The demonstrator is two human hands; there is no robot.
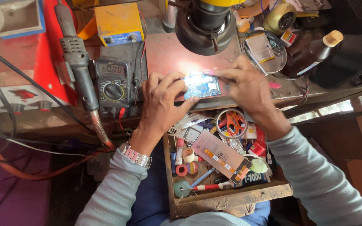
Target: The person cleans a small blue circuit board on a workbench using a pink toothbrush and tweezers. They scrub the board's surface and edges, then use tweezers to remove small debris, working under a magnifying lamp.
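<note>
Cluttered worktop (164,50), lamp-lit. Your left hand (164,98) pinned blue circuit board (202,86), fingers spread flat; your right hand (248,88) fingers pinched pink tool (209,72) over board.

A lamp ring around the microscope head (206,25) at top centre throws a hard white pool onto the blue circuit board (202,86), which glares until its detail washes out. Light falls off fast across the surface (168,54). The lower left of the frame sinks into deep shadow, and the right edge is nearly black. Daylight shows as pale strips at mid right. Focus is sharp at centre; the edges bend slightly with wide-angle distortion.
</note>
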